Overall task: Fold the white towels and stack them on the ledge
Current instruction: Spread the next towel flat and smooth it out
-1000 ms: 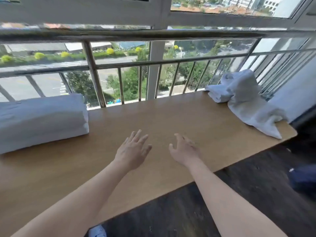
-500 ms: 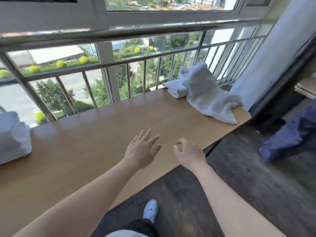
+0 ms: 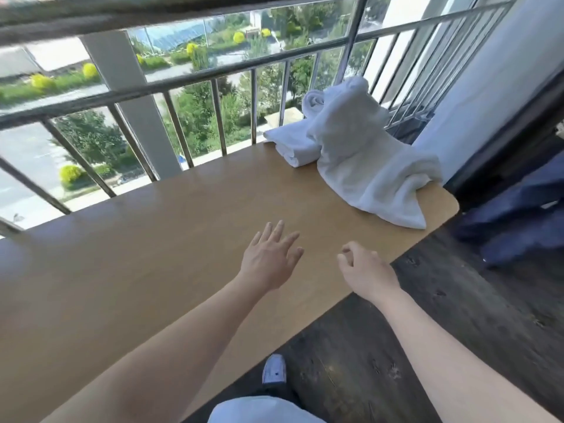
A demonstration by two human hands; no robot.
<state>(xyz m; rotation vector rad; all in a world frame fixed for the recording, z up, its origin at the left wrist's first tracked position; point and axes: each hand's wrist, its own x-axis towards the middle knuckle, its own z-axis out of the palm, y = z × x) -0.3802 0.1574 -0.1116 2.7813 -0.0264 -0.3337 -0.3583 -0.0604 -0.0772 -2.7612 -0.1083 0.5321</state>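
At the far right corner of the counter [image 3: 183, 239], a crumpled towel [image 3: 366, 160] awaits folding, touching a seemingly folded towel [image 3: 293, 145]. The left hand [image 3: 268, 261] is spread and the right hand [image 3: 366, 270] loosely curled, both empty.

Towels [image 3: 363, 148] on ledge [image 3: 171, 239] (far R end)

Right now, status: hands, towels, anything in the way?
Left hand open, right hand loosely curled, both empty. Towels in a loose heap at far right end of ledge. Only bare wood between.
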